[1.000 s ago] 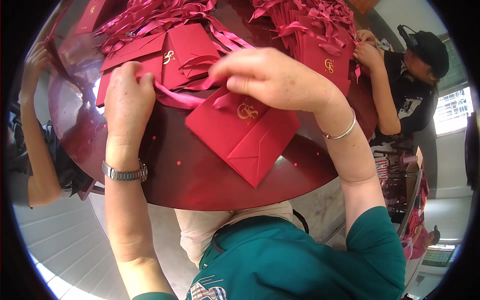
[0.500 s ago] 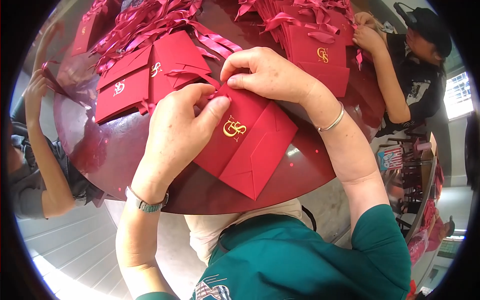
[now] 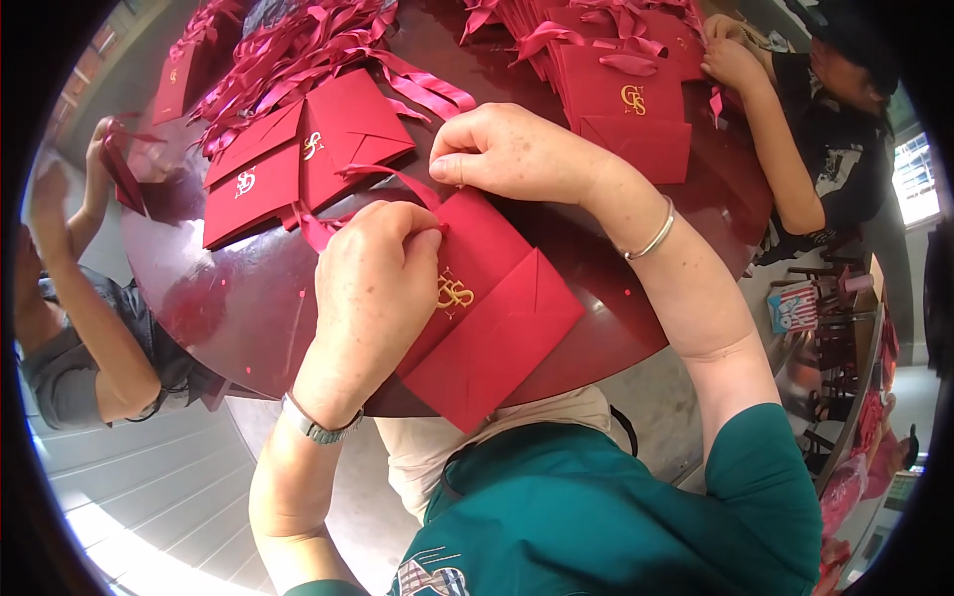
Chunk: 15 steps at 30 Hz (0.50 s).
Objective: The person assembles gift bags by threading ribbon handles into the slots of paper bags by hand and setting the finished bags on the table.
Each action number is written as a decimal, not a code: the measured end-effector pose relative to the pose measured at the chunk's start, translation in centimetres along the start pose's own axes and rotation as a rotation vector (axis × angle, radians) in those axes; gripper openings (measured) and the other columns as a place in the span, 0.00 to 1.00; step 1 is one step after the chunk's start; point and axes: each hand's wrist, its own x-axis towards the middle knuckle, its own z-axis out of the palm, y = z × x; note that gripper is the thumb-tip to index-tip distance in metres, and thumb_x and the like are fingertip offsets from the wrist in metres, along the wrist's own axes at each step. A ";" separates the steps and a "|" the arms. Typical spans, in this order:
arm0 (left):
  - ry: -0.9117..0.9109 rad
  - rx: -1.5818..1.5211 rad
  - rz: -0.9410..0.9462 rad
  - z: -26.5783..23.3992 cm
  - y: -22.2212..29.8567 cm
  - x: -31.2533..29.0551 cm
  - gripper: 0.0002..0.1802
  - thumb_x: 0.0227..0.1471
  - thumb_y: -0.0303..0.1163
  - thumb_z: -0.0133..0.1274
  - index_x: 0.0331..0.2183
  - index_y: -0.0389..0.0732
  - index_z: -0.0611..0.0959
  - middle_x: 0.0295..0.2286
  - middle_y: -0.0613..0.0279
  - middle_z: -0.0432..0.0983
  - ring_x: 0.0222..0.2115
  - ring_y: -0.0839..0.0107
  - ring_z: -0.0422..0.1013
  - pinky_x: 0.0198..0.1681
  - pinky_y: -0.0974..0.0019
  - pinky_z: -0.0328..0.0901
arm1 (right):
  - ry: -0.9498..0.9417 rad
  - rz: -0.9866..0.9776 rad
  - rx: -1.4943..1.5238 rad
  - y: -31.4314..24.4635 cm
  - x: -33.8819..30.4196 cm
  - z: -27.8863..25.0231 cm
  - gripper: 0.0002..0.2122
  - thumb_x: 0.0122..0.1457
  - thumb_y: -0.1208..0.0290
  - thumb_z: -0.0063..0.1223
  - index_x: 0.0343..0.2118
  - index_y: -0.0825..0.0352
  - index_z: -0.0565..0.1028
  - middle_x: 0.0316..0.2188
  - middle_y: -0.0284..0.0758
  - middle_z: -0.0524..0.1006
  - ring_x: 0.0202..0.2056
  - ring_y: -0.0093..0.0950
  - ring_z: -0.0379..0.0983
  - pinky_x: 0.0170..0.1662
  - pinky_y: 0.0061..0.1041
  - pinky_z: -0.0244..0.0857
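Note:
A flat red paper gift bag [image 3: 507, 318] with a gold emblem and folded bottom lies tilted at the table's near edge, overhanging it a little. My left hand [image 3: 373, 288] is closed in a pinch at its upper edge, covering part of the emblem side. From beneath that hand a pink-red ribbon [image 3: 397, 179] loops away. My right hand [image 3: 522, 154] hovers just past the bag's top corner, thumb and forefinger pressed together beside the ribbon. What those fingertips hold, if anything, is too small to make out.
More flat red bags [image 3: 328, 129] lie ahead to the left beside heaped ribbons [image 3: 298, 65]. A stack of bags [image 3: 631, 104] is at the far right. People work on both sides of the round dark-red table [image 3: 248, 318], one handling a bag [image 3: 121, 174] at the left.
My right hand has drawn slightly away from my left hand and the bag's top edge. The bag and my left hand have shifted a little toward me. The ribbon now shows between my hands.

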 end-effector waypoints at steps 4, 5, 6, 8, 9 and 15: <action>-0.054 -0.193 -0.003 -0.1 -0.4 -0.4 0.05 0.47 0.24 0.56 0.30 0.34 0.81 0.27 0.51 0.77 0.29 0.56 0.75 0.35 0.61 0.68 | -0.089 0.151 -0.155 -1.1 0.8 0.7 0.11 0.56 0.64 0.56 0.29 0.70 0.78 0.20 0.33 0.76 0.25 0.21 0.71 0.32 0.24 0.65; -0.050 -0.196 0.014 -0.1 -0.5 -0.3 0.05 0.47 0.23 0.56 0.30 0.34 0.81 0.27 0.52 0.77 0.28 0.59 0.75 0.34 0.63 0.68 | -0.088 0.153 -0.149 -0.9 0.9 0.8 0.11 0.56 0.64 0.56 0.29 0.70 0.78 0.20 0.33 0.76 0.25 0.21 0.71 0.32 0.24 0.65; -0.049 -0.202 0.032 -0.1 -0.5 -0.4 0.05 0.47 0.22 0.56 0.30 0.33 0.81 0.26 0.53 0.77 0.27 0.62 0.75 0.33 0.65 0.68 | -0.136 0.116 -0.061 -0.6 0.9 0.8 0.12 0.55 0.64 0.57 0.28 0.70 0.78 0.20 0.32 0.76 0.26 0.20 0.71 0.31 0.22 0.65; -0.061 -0.272 0.019 -0.2 -0.4 -0.5 0.05 0.47 0.22 0.56 0.30 0.33 0.81 0.26 0.54 0.77 0.27 0.64 0.75 0.33 0.66 0.68 | -0.167 0.147 0.118 -0.5 0.9 0.8 0.11 0.54 0.64 0.60 0.26 0.69 0.78 0.21 0.29 0.76 0.26 0.16 0.69 0.30 0.20 0.63; -0.058 -0.339 0.004 -0.2 -0.6 -0.5 0.05 0.47 0.22 0.56 0.30 0.33 0.81 0.25 0.56 0.77 0.27 0.67 0.75 0.32 0.67 0.68 | -0.135 0.157 0.238 -0.4 0.8 0.9 0.11 0.53 0.63 0.61 0.26 0.68 0.78 0.22 0.29 0.77 0.25 0.17 0.69 0.30 0.20 0.63; -0.292 -0.465 -0.197 -0.9 -1.7 0.1 0.06 0.51 0.26 0.54 0.31 0.32 0.80 0.25 0.61 0.77 0.28 0.77 0.72 0.34 0.72 0.66 | 0.002 0.245 0.144 -0.4 1.0 1.5 0.12 0.52 0.63 0.62 0.25 0.70 0.78 0.21 0.31 0.77 0.25 0.17 0.70 0.29 0.20 0.64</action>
